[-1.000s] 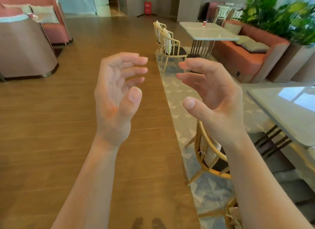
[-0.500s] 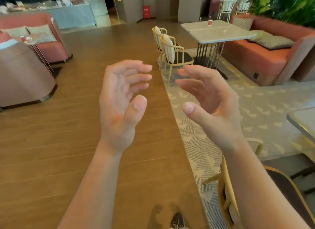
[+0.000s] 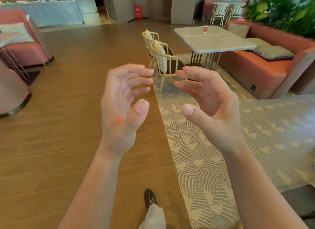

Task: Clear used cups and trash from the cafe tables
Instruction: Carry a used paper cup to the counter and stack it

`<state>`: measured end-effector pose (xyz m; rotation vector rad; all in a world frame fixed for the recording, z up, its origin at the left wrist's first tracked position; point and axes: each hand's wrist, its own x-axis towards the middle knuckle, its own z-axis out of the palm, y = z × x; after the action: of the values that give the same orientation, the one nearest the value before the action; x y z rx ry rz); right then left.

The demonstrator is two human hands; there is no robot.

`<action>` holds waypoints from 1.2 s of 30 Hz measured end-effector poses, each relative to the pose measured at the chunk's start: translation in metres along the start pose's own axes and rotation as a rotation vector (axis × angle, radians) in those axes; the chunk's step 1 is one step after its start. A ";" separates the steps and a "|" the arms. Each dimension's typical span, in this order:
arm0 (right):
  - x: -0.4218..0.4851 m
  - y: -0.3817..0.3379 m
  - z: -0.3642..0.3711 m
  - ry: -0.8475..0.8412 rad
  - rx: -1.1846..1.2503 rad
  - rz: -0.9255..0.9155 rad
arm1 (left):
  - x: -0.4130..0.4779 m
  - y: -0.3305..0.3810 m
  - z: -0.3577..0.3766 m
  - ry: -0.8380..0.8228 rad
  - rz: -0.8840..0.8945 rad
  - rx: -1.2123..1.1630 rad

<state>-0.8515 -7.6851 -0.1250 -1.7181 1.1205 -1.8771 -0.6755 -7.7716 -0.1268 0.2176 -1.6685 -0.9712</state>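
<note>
1. A person's view looks forward and down across a cafe, with both bare forearms raised in front.
2. The left hand (image 3: 122, 109) is open, palm turned toward the other hand, fingers loosely curved and thumb up. It holds nothing.
3. The right hand (image 3: 211, 109) mirrors it: open, fingers gently curved, thumb pointing inward, nothing in its grasp. The 2 hands are near each other but do not touch.
4. A red paper cup (image 3: 205, 29) stands upright on the farther of 2 grey-topped tables (image 3: 218, 44) pushed together, well beyond the hands, up and to the right.
5. 2 yellow metal-framed chairs (image 3: 163, 59) with pale back cushions stand at the left side of those tables.
6. An orange-red bench sofa (image 3: 259, 71) runs along the right side of the tables, with striped grey cushions (image 3: 272, 52) lying on it.
7. Leafy green plants (image 3: 281, 12) rise behind the sofa.
8. The wooden floor (image 3: 59, 126) fills the left; a grey carpet (image 3: 255, 135) with pale triangles covers the right.
9. At the bottom, 1 dark laced shoe (image 3: 150, 199) and a pale trouser leg (image 3: 154, 216) show on the wood, beside the carpet's edge.
10. A pink sofa (image 3: 25, 53) sits at the far left, and a long counter (image 3: 47, 13) lies behind it.
</note>
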 end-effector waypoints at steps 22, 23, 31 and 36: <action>0.364 0.323 -0.155 0.151 -0.153 -0.014 | 0.379 -0.396 0.065 -0.110 -0.051 -0.172; 0.377 0.342 -0.167 0.153 -0.152 -0.016 | 0.392 -0.415 0.073 -0.113 -0.048 -0.168; 0.528 0.452 -0.276 0.184 -0.064 -0.051 | 0.555 -0.529 0.139 -0.126 -0.005 -0.090; 0.596 0.509 -0.343 0.179 -0.076 -0.041 | 0.630 -0.601 0.193 -0.140 -0.021 -0.110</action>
<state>-1.4183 -8.3245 -0.0896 -1.6504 1.2461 -2.0725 -1.2641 -8.4407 -0.0894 0.0957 -1.7360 -1.1126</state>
